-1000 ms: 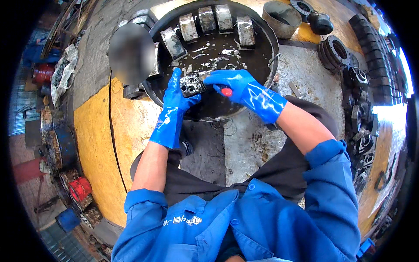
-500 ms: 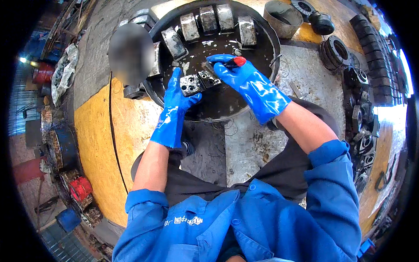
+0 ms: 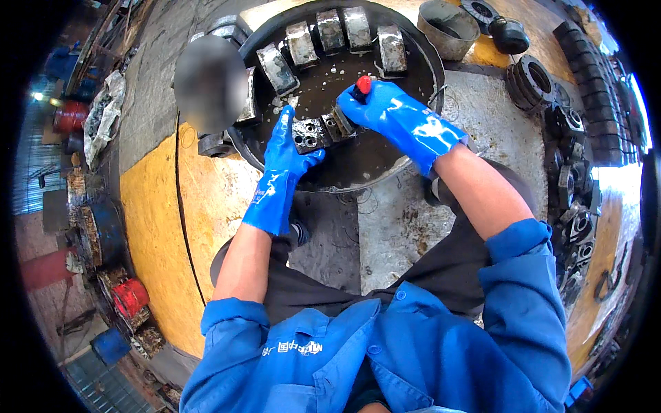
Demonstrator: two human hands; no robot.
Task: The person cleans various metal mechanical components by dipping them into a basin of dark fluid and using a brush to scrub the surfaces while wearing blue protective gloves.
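Metal block (image 3: 321, 131), pierced with round holes, sat above the dark liquid in the near half of the round tub (image 3: 432, 56). The left hand (image 3: 284, 155), in a blue glove, was grasping the block's left end, thumb on the near side and fingers on the far side. The right hand (image 3: 385, 110), gloved alike, was clenched around a tool (image 3: 363, 85) whose red end stuck up above the fist, just beside the block's right end; the tool's lower end was hard to make out. More metal blocks (image 3: 330, 32) stood wet along the tub's far side. Just beyond the tub's far right edge was a bucket (image 3: 451, 47); right of the tub lay stacked rings (image 3: 531, 84).
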